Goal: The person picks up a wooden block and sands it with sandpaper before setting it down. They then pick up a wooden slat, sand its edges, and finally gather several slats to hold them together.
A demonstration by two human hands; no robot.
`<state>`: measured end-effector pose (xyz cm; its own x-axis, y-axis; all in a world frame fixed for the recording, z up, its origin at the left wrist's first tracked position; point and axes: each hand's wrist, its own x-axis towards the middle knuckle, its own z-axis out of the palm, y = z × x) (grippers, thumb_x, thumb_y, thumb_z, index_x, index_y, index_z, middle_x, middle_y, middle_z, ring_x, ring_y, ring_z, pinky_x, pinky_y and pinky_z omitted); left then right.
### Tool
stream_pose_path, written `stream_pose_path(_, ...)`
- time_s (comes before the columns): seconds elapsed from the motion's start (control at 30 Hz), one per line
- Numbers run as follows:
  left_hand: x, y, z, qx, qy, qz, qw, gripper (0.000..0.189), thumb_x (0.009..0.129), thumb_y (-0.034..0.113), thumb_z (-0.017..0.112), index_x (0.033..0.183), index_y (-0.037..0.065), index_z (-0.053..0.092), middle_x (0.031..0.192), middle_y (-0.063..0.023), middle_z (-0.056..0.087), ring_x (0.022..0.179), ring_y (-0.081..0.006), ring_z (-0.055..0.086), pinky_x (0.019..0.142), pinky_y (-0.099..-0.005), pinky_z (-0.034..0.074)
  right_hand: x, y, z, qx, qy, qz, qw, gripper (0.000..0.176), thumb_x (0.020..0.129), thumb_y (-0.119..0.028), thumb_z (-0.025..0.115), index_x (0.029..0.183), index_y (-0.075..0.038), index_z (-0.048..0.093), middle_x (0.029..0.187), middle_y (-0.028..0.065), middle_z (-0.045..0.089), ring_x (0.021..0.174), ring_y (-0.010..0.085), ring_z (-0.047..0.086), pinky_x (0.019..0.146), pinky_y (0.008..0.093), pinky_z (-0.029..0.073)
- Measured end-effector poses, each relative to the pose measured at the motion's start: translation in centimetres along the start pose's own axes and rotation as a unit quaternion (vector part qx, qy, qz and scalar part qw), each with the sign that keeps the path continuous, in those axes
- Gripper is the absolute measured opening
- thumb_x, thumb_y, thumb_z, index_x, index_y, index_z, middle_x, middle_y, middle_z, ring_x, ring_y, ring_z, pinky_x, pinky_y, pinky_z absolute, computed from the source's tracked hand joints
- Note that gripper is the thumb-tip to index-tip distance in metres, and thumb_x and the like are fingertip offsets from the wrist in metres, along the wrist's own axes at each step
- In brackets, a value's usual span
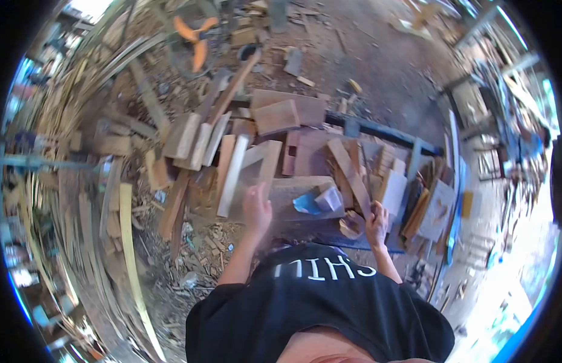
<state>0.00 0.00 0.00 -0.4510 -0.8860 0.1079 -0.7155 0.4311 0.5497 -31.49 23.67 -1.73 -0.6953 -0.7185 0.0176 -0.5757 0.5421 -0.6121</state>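
My left hand (257, 209) is raised at the near edge of the bench, blurred, beside the lower end of an upright wooden piece (269, 162); whether it grips that piece is unclear. My right hand (377, 219) has its fingers closed at the near end of a long narrow board (350, 175) that slants away to the upper left. Between my hands lies a wide wooden block (281, 196), with a blue piece (305, 204) and a pale lilac box-like thing (329, 199) on its right end. A curled brown piece (351, 224) sits just left of my right hand.
Wooden offcuts (184, 138) crowd the bench's left side. More blocks (435, 209) stand at the right. An orange three-bladed fan (198, 42) is at the upper left. Long strips of wood (131, 254) and shavings (214, 248) cover the floor at the left.
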Motion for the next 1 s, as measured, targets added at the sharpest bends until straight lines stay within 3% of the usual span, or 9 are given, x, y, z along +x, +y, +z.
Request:
stream_pose_path(0.07,-0.5,-1.8,-3.1,-0.001,0.033,0.017,0.999,0.065,0.078,0.007,0.069,0.138,0.004,0.045,0.124,-0.0194,0.053,0.123,-0.0394,0.046,0.106,-0.0505,0.035,-2.2,-4.9,-0.2,0.005,-0.001,0.016,1.0,0.046,0.087,-0.002,0.05,0.132,-0.006,0.052,0.112,0.0228,0.056,0.103,0.0416,0.057,0.091,0.0468,0.049)
stream_pose_path(0.1,1.8,2.9,3.9,-0.027,0.045,0.015,0.999,0.067,0.079,0.008,0.07,0.14,0.004,0.043,0.127,-0.0199,0.051,0.124,-0.0397,0.045,0.108,-0.0526,0.032,2.2,1.0,-3.6,-0.013,0.041,-0.007,0.999,0.045,0.087,-0.001,0.05,0.132,-0.006,0.052,0.112,0.0227,0.055,0.103,0.0423,0.057,0.09,0.0467,0.049)
stream_pose_path(0.3,-0.1,0.1,3.4,0.023,0.033,0.011,0.999,0.069,0.084,0.018,0.07,0.143,0.002,0.038,0.134,-0.0201,0.049,0.129,-0.0388,0.042,0.11,-0.0548,0.026,-0.9,0.9,-5.1,0.014,0.074,0.005,0.997,0.046,0.086,-0.001,0.053,0.132,-0.007,0.053,0.112,0.0212,0.054,0.099,0.0418,0.058,0.086,0.0462,0.051)
stream_pose_path(0.5,-1.0,1.3,2.4,0.03,0.014,-0.019,0.999,0.067,0.082,0.005,0.069,0.143,0.005,0.039,0.131,-0.0198,0.049,0.122,-0.0397,0.045,0.106,-0.0517,0.032,-1.7,5.4,-6.9,-0.115,0.2,0.003,0.973,0.049,0.079,0.003,0.057,0.127,-0.009,0.057,0.11,0.0159,0.055,0.102,0.0356,0.056,0.088,0.044,0.049)
stream_pose_path(0.63,-1.7,0.7,2.3,0.023,0.028,0.002,0.999,0.069,0.081,0.004,0.069,0.143,0.006,0.039,0.13,-0.0197,0.05,0.122,-0.0398,0.045,0.105,-0.0523,0.032,-1.9,6.5,-6.6,-0.167,0.172,0.001,0.971,0.051,0.075,0.004,0.059,0.125,-0.009,0.059,0.109,0.0145,0.055,0.099,0.0349,0.055,0.086,0.0427,0.05)
stream_pose_path(0.8,-2.7,0.7,1.6,0.04,0.028,-0.02,0.999,0.071,0.079,0.002,0.069,0.143,0.005,0.038,0.13,-0.0192,0.05,0.123,-0.0403,0.044,0.105,-0.0527,0.032,-1.0,7.3,-6.5,-0.027,0.187,0.048,0.981,0.039,0.086,-0.003,0.057,0.125,-0.006,0.057,0.109,0.0186,0.06,0.103,0.0365,0.059,0.09,0.0425,0.049)
stream_pose_path(0.83,-2.7,0.9,1.5,0.041,0.014,-0.031,0.999,0.072,0.078,0.002,0.069,0.143,0.006,0.038,0.131,-0.0188,0.05,0.123,-0.0408,0.044,0.105,-0.0529,0.032,-0.7,7.9,-6.0,-0.053,0.224,0.017,0.973,0.035,0.091,-0.006,0.058,0.126,-0.006,0.057,0.107,0.02,0.064,0.101,0.0357,0.062,0.089,0.042,0.05)
stream_pose_path(0.9,-2.9,1.1,1.2,0.049,0.004,-0.053,0.997,0.073,0.077,0.001,0.068,0.144,0.008,0.038,0.131,-0.0183,0.049,0.123,-0.0412,0.044,0.106,-0.0532,0.032,-0.5,8.1,-5.6,0.064,0.204,0.103,0.971,0.032,0.094,-0.008,0.057,0.126,-0.005,0.056,0.103,0.0199,0.067,0.097,0.0343,0.066,0.084,0.041,0.052)
stream_pose_path(1.0,-2.9,1.4,1.0,0.054,-0.019,-0.106,0.993,0.078,0.078,0.0,0.07,0.147,0.014,0.036,0.133,-0.0193,0.049,0.123,-0.0399,0.044,0.107,-0.0526,0.031,0.1,6.9,-5.7,0.053,0.183,0.08,0.979,0.025,0.097,-0.012,0.058,0.121,-0.004,0.057,0.096,0.0177,0.068,0.088,0.032,0.068,0.078,0.0387,0.053)
